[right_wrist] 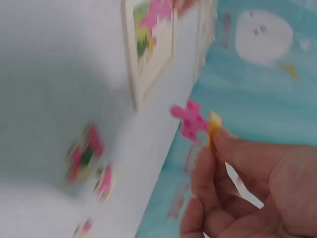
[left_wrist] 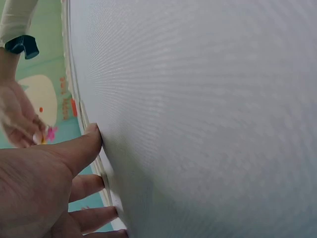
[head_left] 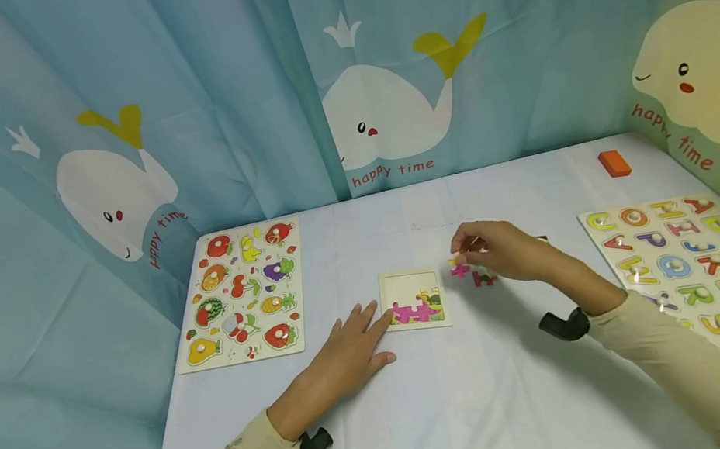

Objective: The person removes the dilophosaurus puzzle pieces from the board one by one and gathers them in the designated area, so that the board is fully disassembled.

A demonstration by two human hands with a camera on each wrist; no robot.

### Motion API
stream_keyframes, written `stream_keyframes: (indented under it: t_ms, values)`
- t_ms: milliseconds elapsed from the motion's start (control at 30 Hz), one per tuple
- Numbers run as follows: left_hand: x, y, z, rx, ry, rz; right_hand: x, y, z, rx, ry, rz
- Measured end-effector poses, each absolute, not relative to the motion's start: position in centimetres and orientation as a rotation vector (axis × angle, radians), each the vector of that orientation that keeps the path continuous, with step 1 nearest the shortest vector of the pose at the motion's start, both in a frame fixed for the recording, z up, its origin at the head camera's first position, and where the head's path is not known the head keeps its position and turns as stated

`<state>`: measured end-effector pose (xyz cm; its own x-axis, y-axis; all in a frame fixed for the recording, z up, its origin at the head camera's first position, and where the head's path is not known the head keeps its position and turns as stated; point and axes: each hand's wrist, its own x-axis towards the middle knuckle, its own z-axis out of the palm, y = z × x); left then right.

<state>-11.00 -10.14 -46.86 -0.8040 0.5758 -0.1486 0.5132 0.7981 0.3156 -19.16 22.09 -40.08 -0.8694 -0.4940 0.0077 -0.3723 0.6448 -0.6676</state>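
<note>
My right hand pinches a pink and yellow jigsaw piece between thumb and fingertips, raised above the table in the right wrist view. To its left lies a small square puzzle tray, with pink and green pieces fitted along its lower part and bare wood above. My left hand rests on the table with spread fingers, the index fingertip at the tray's left edge. Below the right hand lie loose jigsaw pieces, pink and green; the right hand partly hides others. In the left wrist view, the left thumb lies against the tabletop.
A fruit knob puzzle board lies at the left of the table. On the right is an alphabet knob board, partly behind the right forearm. An orange block sits near the back right corner. Whale-print curtains surround the table.
</note>
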Motion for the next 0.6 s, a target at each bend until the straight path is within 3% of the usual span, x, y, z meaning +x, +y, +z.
stream_keyframes:
  t_ms: [333, 600]
  values:
    - [-11.0, -10.2, -47.0, 0.849, 2.754, 0.379, -20.1, 30.1, -42.0, -0.568, 2.577, -0.98]
    - [-11.0, -10.2, -46.9, 0.832, 2.738, 0.398, -20.1, 31.8, -43.3, -0.48, 2.529, -0.999]
